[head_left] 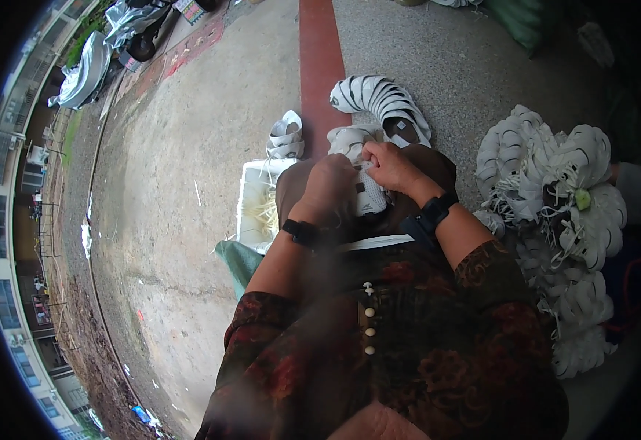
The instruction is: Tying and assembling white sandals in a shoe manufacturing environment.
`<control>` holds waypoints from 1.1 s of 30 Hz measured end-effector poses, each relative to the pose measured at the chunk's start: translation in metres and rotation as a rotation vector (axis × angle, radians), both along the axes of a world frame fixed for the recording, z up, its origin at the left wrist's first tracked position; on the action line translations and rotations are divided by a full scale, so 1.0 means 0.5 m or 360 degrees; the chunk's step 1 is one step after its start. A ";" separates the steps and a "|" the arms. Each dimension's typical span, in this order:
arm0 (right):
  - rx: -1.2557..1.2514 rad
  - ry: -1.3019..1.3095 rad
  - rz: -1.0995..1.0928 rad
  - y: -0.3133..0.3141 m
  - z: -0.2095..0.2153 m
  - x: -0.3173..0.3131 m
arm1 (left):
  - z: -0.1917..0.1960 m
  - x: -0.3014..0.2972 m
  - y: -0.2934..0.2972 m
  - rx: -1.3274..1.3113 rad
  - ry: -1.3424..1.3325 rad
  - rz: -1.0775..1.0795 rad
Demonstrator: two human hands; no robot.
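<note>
- Right hand [392, 167]: fingers bent and pinched together on the white perforated shoe upper [371, 195].
- Left hand [333, 182]: curled against the upper's left side — fingertips hidden, grip cannot be told.
- The upper lies in the lap, between both hands.
- Left of the lap: white rectangular box [242, 202] containing pale, stringy laces [265, 213].
- Beyond the box: small stack of white shoe uppers [286, 136].
- Ahead: curved row of nested white uppers [381, 93] — partly across the floor's painted red stripe [321, 55].
- Right: large heap of white laced uppers [588, 158].
</note>
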State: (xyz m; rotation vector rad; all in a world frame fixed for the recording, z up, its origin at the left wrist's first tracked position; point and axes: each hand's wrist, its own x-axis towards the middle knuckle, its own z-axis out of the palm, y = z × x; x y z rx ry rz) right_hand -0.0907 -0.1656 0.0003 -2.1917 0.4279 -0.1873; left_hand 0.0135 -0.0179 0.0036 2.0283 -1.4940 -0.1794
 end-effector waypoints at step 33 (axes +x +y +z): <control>-0.0852 -0.0342 0.0369 0.011 -0.027 0.025 | -0.062 -0.014 -0.001 -0.0021 -0.0080 0.0343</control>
